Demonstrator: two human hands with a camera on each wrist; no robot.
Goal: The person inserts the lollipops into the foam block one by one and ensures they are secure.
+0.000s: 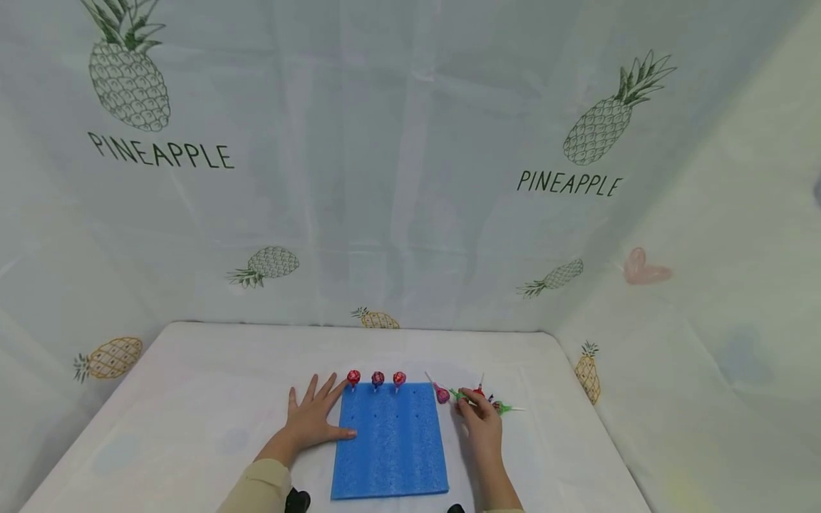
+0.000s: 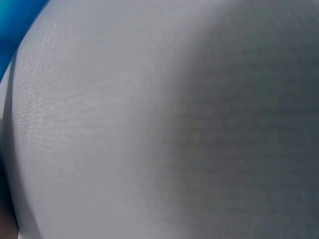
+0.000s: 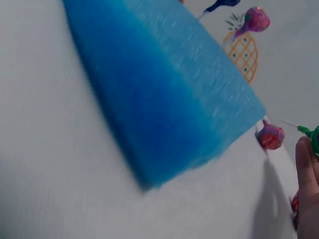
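Observation:
A blue foam board (image 1: 390, 449) lies flat, with three lollipops (image 1: 378, 378) standing in a row along its far edge. My left hand (image 1: 311, 422) is spread at the board's left side, thumb resting on the board and fingers pointing away beside it. To the right of the board, my right hand (image 1: 482, 424) pinches a green-wrapped lollipop (image 3: 307, 131) by its head. Its thin stick points toward the board in the right wrist view. A pink lollipop (image 1: 442, 394) lies between the board and the right hand. The left wrist view shows mostly white cloth.
Beyond the right hand lie a red lollipop (image 1: 479, 390) and another green-wrapped lollipop (image 1: 502, 408), close together. Small holes dot the board in rows. White cloth covers the table (image 1: 212, 399), and a pineapple-print curtain (image 1: 385, 178) hangs behind it.

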